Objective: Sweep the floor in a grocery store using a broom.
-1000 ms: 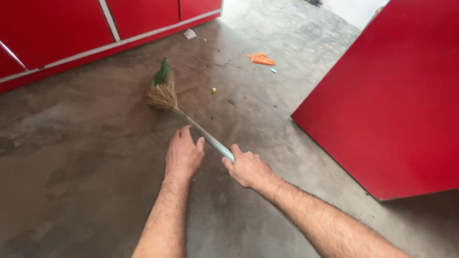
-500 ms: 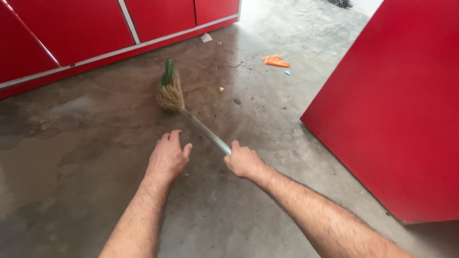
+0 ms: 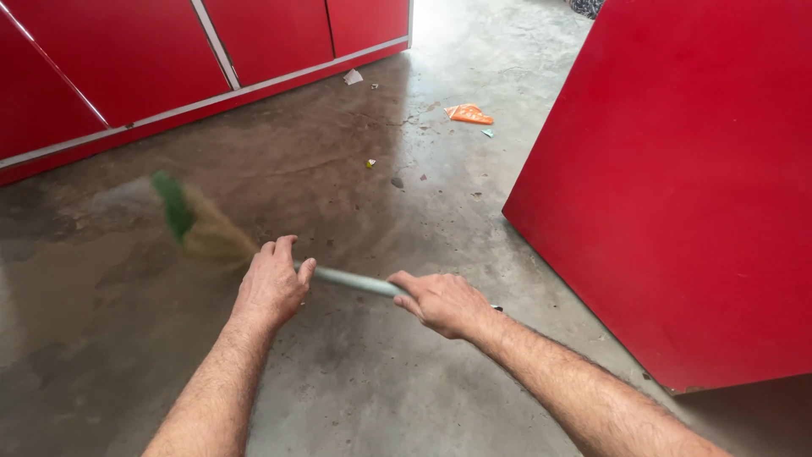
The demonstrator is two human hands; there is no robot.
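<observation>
**Both hands closed on short broom over concrete floor**

Left hand [image 3: 272, 286] grips the pale handle [image 3: 355, 282] nearer the head; right hand [image 3: 441, 303] is closed around the rear end. Broom [image 3: 203, 230] lies almost level, its straw head with green binding blurred, just left of and beyond the left hand. Concrete floor [image 3: 355, 381] lies below both hands. Orange scrap [image 3: 468, 112] and small debris [image 3: 370, 163] lie well ahead. Red cabinet panel [image 3: 685, 186] stands right of the right hand; red doors [image 3: 127, 59] run far ahead left.
</observation>
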